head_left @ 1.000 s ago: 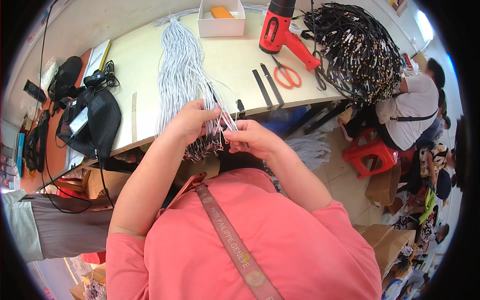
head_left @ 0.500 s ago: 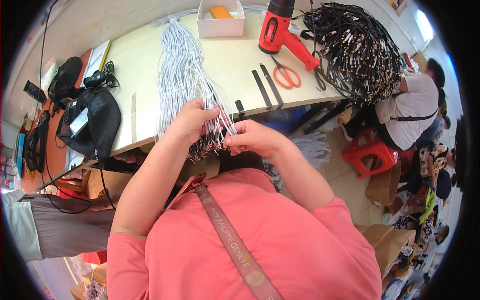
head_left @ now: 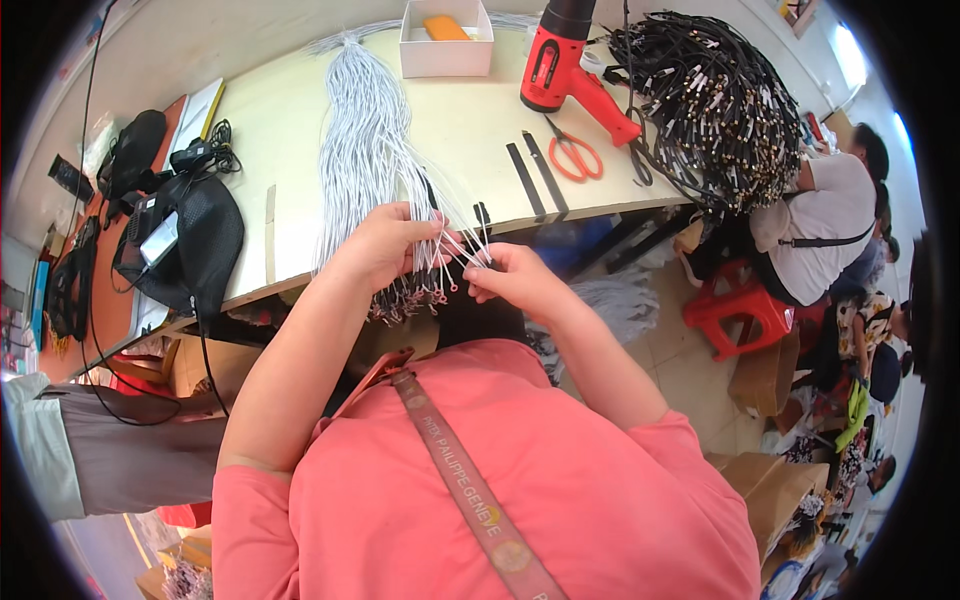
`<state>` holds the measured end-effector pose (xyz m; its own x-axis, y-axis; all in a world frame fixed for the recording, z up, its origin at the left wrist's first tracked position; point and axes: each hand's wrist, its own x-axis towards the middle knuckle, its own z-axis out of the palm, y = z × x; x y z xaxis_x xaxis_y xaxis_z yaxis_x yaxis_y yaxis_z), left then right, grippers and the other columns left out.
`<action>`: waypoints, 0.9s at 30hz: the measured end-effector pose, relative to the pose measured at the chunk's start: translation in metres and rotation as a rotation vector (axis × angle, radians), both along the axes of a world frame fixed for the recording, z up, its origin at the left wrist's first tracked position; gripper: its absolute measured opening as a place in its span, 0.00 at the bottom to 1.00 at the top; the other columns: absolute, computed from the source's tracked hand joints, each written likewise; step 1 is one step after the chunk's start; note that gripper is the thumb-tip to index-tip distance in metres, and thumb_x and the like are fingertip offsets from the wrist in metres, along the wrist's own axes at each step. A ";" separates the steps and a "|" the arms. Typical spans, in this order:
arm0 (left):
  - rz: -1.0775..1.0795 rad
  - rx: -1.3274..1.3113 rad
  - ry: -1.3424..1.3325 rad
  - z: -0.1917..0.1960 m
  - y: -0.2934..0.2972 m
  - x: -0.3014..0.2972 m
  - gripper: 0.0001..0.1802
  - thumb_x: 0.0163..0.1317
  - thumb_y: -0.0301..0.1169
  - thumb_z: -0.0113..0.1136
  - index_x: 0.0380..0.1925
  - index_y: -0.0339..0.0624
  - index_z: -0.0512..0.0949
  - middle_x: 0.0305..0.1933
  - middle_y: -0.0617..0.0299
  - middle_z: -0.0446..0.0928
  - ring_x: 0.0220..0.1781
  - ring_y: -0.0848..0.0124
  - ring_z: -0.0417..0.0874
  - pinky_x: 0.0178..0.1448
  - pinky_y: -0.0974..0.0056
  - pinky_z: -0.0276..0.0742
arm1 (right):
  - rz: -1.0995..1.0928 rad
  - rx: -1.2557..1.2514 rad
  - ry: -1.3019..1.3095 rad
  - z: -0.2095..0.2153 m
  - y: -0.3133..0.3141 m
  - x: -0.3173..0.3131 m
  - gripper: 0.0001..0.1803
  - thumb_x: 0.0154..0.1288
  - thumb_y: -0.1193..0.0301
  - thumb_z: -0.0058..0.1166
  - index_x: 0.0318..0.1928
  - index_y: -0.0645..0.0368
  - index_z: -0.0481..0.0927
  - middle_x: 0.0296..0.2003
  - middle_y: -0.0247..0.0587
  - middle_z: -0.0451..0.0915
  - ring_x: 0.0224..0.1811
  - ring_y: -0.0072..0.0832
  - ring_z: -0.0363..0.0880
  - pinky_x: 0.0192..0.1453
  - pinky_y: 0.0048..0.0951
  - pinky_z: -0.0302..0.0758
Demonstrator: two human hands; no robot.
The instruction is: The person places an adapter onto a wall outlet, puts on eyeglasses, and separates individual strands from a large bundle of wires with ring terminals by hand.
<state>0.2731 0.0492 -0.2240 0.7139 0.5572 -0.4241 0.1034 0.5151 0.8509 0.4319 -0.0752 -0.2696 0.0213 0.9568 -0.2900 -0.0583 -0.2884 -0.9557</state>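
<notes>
A long bundle of thin white cords (head_left: 365, 140) lies lengthwise on the pale table (head_left: 470, 130), its near ends hanging over the front edge with small metal tips. My left hand (head_left: 385, 245) grips a fanned bunch of these cord ends at the table's edge. My right hand (head_left: 505, 275), just to the right, pinches the tip of one cord pulled out from the fan.
A red heat gun (head_left: 570, 60), orange-handled scissors (head_left: 575, 155), two dark strips (head_left: 533, 175) and a white box (head_left: 445, 40) lie on the table. A heap of black cords (head_left: 710, 100) is at the right. A black bag (head_left: 185, 235) is at the left. A seated person (head_left: 820, 225) and red stool (head_left: 735, 305) are to the right.
My right hand has shifted slightly right and down, drawing a cord tip away from the bunch. My left hand holds its place.
</notes>
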 end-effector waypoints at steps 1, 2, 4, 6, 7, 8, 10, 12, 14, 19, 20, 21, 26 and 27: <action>-0.014 0.004 -0.005 0.000 0.000 0.000 0.11 0.60 0.26 0.53 0.40 0.31 0.70 0.38 0.49 0.77 0.41 0.63 0.81 0.43 0.63 0.80 | -0.028 0.028 -0.081 -0.001 -0.001 -0.001 0.09 0.59 0.68 0.54 0.34 0.63 0.76 0.27 0.36 0.78 0.28 0.20 0.76 0.34 0.20 0.74; -0.016 0.008 -0.001 0.000 0.000 0.001 0.10 0.60 0.25 0.52 0.40 0.30 0.69 0.39 0.49 0.77 0.42 0.63 0.81 0.43 0.63 0.80 | -0.024 0.027 -0.081 0.000 -0.002 -0.002 0.09 0.59 0.68 0.54 0.34 0.63 0.76 0.27 0.36 0.78 0.28 0.20 0.76 0.34 0.20 0.74; -0.011 0.005 -0.007 -0.002 0.001 -0.001 0.10 0.60 0.24 0.51 0.40 0.30 0.69 0.39 0.48 0.77 0.42 0.62 0.81 0.43 0.63 0.80 | -0.073 0.056 -0.097 0.005 -0.004 -0.003 0.11 0.60 0.67 0.54 0.36 0.63 0.76 0.27 0.35 0.78 0.28 0.19 0.75 0.34 0.20 0.73; -0.008 0.002 -0.013 -0.004 0.002 -0.002 0.09 0.60 0.24 0.51 0.40 0.30 0.69 0.39 0.48 0.77 0.42 0.62 0.81 0.43 0.63 0.80 | -0.087 0.077 -0.087 0.011 -0.007 -0.001 0.12 0.59 0.67 0.55 0.38 0.63 0.76 0.27 0.35 0.78 0.29 0.18 0.75 0.35 0.20 0.72; -0.003 -0.006 -0.018 -0.004 0.001 -0.001 0.08 0.61 0.24 0.50 0.39 0.31 0.69 0.38 0.49 0.77 0.41 0.62 0.81 0.42 0.64 0.80 | -0.106 0.097 -0.077 0.013 -0.009 0.000 0.13 0.59 0.67 0.55 0.40 0.63 0.76 0.27 0.35 0.78 0.29 0.17 0.74 0.35 0.19 0.72; 0.001 -0.014 -0.022 -0.005 0.001 -0.001 0.08 0.61 0.25 0.50 0.38 0.32 0.70 0.37 0.49 0.78 0.39 0.62 0.82 0.40 0.65 0.80 | -0.126 0.101 -0.157 0.014 -0.011 0.002 0.15 0.60 0.65 0.55 0.40 0.64 0.76 0.27 0.34 0.78 0.30 0.16 0.73 0.36 0.21 0.72; 0.012 -0.022 -0.020 -0.005 0.001 0.000 0.08 0.61 0.24 0.50 0.38 0.31 0.70 0.37 0.49 0.77 0.40 0.61 0.82 0.39 0.64 0.80 | -0.142 0.077 -0.301 0.015 -0.013 0.005 0.15 0.60 0.65 0.54 0.40 0.64 0.77 0.28 0.35 0.78 0.30 0.19 0.74 0.36 0.23 0.72; 0.021 -0.030 -0.018 -0.004 0.000 0.001 0.08 0.61 0.24 0.49 0.39 0.31 0.69 0.37 0.48 0.77 0.40 0.60 0.82 0.39 0.64 0.80 | -0.157 0.052 -0.444 0.018 -0.016 0.006 0.15 0.60 0.64 0.54 0.39 0.64 0.77 0.28 0.37 0.79 0.30 0.21 0.76 0.36 0.25 0.72; 0.019 -0.033 -0.028 -0.002 0.000 0.000 0.08 0.61 0.23 0.49 0.39 0.30 0.69 0.38 0.47 0.77 0.41 0.59 0.81 0.39 0.63 0.81 | -0.242 0.156 -0.787 0.023 -0.020 0.003 0.15 0.59 0.66 0.54 0.41 0.65 0.77 0.30 0.38 0.79 0.31 0.23 0.76 0.35 0.24 0.71; 0.002 -0.035 -0.034 -0.007 0.003 0.000 0.09 0.61 0.23 0.49 0.40 0.29 0.68 0.38 0.47 0.77 0.41 0.58 0.81 0.40 0.63 0.81 | -0.344 0.438 -0.958 0.040 -0.021 -0.012 0.12 0.56 0.66 0.56 0.35 0.63 0.79 0.26 0.43 0.78 0.26 0.22 0.75 0.30 0.27 0.70; 0.012 -0.036 -0.022 -0.007 0.003 0.001 0.09 0.61 0.22 0.49 0.39 0.28 0.69 0.38 0.46 0.77 0.41 0.58 0.81 0.40 0.63 0.81 | -0.254 0.338 -0.787 0.040 -0.017 -0.018 0.12 0.56 0.66 0.56 0.33 0.63 0.79 0.23 0.42 0.77 0.24 0.21 0.73 0.29 0.26 0.69; 0.009 -0.036 -0.021 -0.008 0.002 0.001 0.09 0.61 0.22 0.49 0.39 0.28 0.69 0.38 0.46 0.77 0.41 0.58 0.81 0.40 0.63 0.81 | -0.165 0.241 -0.615 0.040 -0.013 -0.025 0.11 0.57 0.66 0.55 0.32 0.63 0.79 0.20 0.41 0.76 0.21 0.20 0.71 0.27 0.25 0.68; 0.024 -0.004 -0.034 -0.005 0.000 0.001 0.08 0.59 0.22 0.51 0.38 0.28 0.70 0.36 0.47 0.77 0.38 0.61 0.81 0.39 0.63 0.81 | -0.070 0.156 -0.658 0.036 0.002 -0.037 0.14 0.55 0.62 0.55 0.29 0.62 0.81 0.21 0.43 0.78 0.24 0.34 0.77 0.32 0.30 0.71; 0.020 0.005 -0.030 -0.005 0.000 0.001 0.09 0.59 0.22 0.52 0.38 0.28 0.70 0.36 0.47 0.77 0.37 0.61 0.81 0.38 0.63 0.81 | -0.091 0.170 -0.457 0.024 0.005 -0.034 0.13 0.56 0.64 0.55 0.29 0.63 0.80 0.19 0.36 0.75 0.21 0.24 0.71 0.27 0.24 0.67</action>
